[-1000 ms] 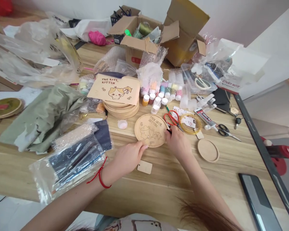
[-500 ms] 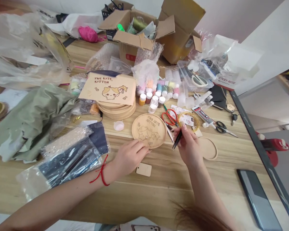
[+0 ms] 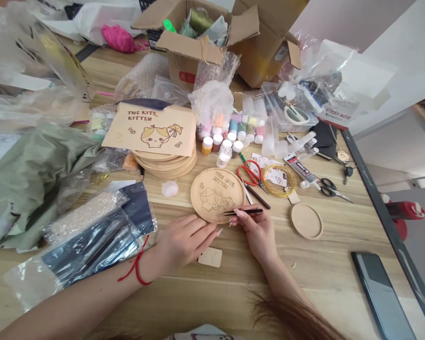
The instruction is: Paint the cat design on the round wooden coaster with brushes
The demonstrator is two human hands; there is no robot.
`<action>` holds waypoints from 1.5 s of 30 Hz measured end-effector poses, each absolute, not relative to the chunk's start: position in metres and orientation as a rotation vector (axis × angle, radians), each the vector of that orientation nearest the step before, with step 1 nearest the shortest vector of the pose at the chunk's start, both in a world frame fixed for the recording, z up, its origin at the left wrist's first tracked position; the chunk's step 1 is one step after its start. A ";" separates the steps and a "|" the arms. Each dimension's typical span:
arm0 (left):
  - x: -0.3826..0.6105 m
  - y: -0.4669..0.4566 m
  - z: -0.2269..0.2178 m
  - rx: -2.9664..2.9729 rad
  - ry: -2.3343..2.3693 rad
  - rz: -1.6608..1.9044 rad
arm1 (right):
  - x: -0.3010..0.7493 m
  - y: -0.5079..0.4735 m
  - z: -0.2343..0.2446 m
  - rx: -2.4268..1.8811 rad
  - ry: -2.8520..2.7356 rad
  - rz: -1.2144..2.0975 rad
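The round wooden disc (image 3: 207, 196) engraved THE KITE KITTEN sits at the centre of the frame on the wooden table (image 3: 184, 307), and there's the right hand (image 3: 257, 231) pinching a slim black tool (image 3: 242, 212) in a narrow grip, its tip reaching across the disc's lower right! The left hand (image 3: 184, 243), red cord (image 3: 136, 267) at the wrist, lies open just off the lower rim, above a small wooden tag (image 3: 210, 257), with red-handled scissors (image 3: 250, 172) and coiled gold wire (image 3: 279, 180) just beyond the disc.
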State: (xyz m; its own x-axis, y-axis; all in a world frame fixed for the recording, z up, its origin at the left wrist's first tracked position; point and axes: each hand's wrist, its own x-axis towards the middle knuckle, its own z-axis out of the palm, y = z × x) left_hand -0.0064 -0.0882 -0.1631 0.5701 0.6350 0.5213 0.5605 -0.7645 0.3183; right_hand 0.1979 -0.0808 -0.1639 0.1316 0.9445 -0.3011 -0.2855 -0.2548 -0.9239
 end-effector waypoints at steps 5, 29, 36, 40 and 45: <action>-0.007 -0.085 -0.162 2.665 1.047 0.912 | 0.191 -0.087 -0.170 -1.293 -0.910 1.210; -0.011 -0.083 -0.163 2.562 1.063 0.851 | 0.177 -0.090 -0.161 -1.314 -0.820 1.202; -0.013 -0.085 -0.167 2.552 1.061 0.815 | 0.178 -0.095 -0.163 -1.376 -0.846 1.199; -0.013 -0.086 -0.167 2.562 1.063 0.793 | 0.173 -0.097 -0.161 -1.440 -0.885 1.139; -0.013 -0.086 -0.167 2.576 1.073 0.795 | 0.169 -0.100 -0.169 -1.435 -0.989 1.071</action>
State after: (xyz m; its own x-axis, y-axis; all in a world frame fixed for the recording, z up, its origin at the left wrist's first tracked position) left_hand -0.0125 -0.0857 -0.1666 0.5824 0.7123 0.3917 0.5821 -0.7017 0.4107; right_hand 0.1691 -0.0996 -0.1686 0.2602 0.9599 -0.1048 0.0284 -0.1160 -0.9928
